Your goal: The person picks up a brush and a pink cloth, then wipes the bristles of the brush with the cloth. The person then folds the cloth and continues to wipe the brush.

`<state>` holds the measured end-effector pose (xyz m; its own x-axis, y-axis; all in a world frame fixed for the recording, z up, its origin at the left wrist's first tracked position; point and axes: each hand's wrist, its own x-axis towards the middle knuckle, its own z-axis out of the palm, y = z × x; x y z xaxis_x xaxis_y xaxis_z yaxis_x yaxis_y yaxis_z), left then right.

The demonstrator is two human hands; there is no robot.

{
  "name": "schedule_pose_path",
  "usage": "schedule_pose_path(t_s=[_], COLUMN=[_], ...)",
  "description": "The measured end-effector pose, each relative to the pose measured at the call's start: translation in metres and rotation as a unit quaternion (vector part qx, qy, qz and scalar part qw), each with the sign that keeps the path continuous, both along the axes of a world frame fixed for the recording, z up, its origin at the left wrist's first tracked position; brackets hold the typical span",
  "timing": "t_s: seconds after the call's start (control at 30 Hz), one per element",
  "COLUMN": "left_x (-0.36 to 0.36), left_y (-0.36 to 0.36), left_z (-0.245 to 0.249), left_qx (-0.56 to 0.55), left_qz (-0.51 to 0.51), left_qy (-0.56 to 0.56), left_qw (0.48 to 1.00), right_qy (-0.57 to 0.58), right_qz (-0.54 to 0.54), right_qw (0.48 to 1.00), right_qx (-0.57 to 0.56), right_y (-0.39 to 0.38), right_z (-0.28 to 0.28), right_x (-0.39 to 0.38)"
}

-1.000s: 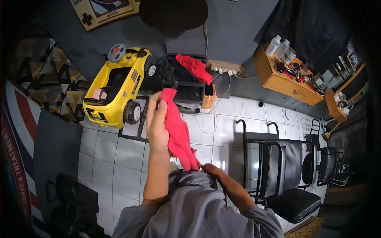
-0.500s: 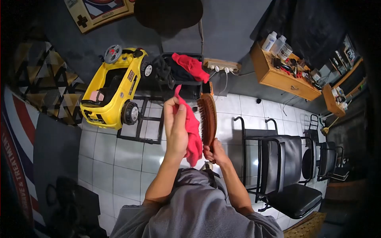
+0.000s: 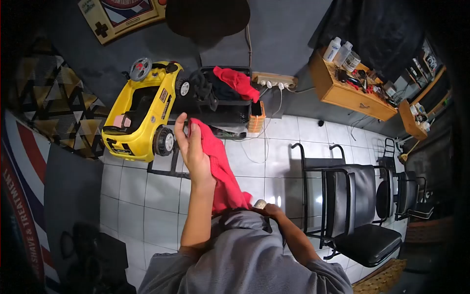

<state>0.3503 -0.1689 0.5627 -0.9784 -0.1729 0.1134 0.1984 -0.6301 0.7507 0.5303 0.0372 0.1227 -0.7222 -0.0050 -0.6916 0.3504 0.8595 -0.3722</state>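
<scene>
My left hand point(image 3: 195, 156) is raised in the middle of the view, its fingers pinching the top of a red cloth point(image 3: 219, 169). The cloth hangs down and to the right, its lower end against the front of my grey shirt. Low beside that end is my right hand point(image 3: 272, 211), close to my body, with its fingers mostly hidden. A small beige object point(image 3: 260, 204) shows next to it, too unclear to name. The brown brush is out of sight.
A yellow toy car point(image 3: 142, 115) stands at the left. Ahead, a black crate point(image 3: 230, 111) holds dark and red cloths, beside a power strip point(image 3: 274, 80). Black chairs point(image 3: 355, 201) stand at the right, below a wooden wall drawer point(image 3: 352, 100) with bottles.
My left hand has moved left with the red cloth, which now hangs more stretched out. My right hand has dropped toward my body, and the brush it held has gone from view.
</scene>
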Motion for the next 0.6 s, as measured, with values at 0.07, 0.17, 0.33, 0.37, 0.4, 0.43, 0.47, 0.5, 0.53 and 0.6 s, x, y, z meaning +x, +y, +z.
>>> schedule_pose_path(t_s=[0.07, 0.17, 0.33, 0.37, 0.4, 0.43, 0.47, 0.5, 0.53, 0.6], left_x=[0.004, 0.004, 0.007, 0.008, 0.012, 0.013, 0.014, 0.014, 0.010, 0.016], left_y=[0.000, -0.002, 0.004, 0.008, 0.014, 0.018, 0.020, 0.023, 0.027, 0.033], left_z=[0.001, 0.000, -0.019, -0.021, -0.021, -0.024, -0.028, -0.033, -0.047, -0.035], left_qx=[0.002, -0.045, -0.133, -0.154, -0.146, -0.165, -0.176, -0.187, -0.242, -0.230], left_qz=[-0.013, -0.035, -0.072, -0.078, -0.097, -0.115, -0.133, -0.151, -0.115, -0.128], left_qy=[0.001, 0.013, -0.008, -0.007, -0.004, 0.028, 0.028, 0.028, 0.077, 0.092], left_qw=[1.000, 0.998, 0.988, 0.985, 0.985, 0.979, 0.975, 0.970, 0.960, 0.960], right_qy=[-0.013, 0.027, 0.132, 0.111, 0.086, 0.088, 0.090, 0.093, 0.091, 0.087], right_qz=[-0.080, -0.158, -0.403, -0.409, -0.407, -0.396, -0.384, -0.370, -0.346, -0.334], right_qw=[0.995, 0.985, 0.866, 0.816, 0.749, 0.720, 0.689, 0.656, 0.655, 0.671], right_qx=[0.066, 0.069, -0.265, -0.393, -0.515, -0.563, -0.608, -0.652, -0.665, -0.656], right_y=[0.005, 0.010, -0.011, -0.015, -0.022, -0.031, -0.041, -0.050, -0.058, -0.074], right_z=[0.014, 0.012, 0.134, 0.179, 0.227, 0.264, 0.296, 0.310, 0.309, 0.303], right_x=[0.009, 0.010, -0.054, -0.066, -0.071, -0.073, -0.074, -0.076, -0.077, -0.080])
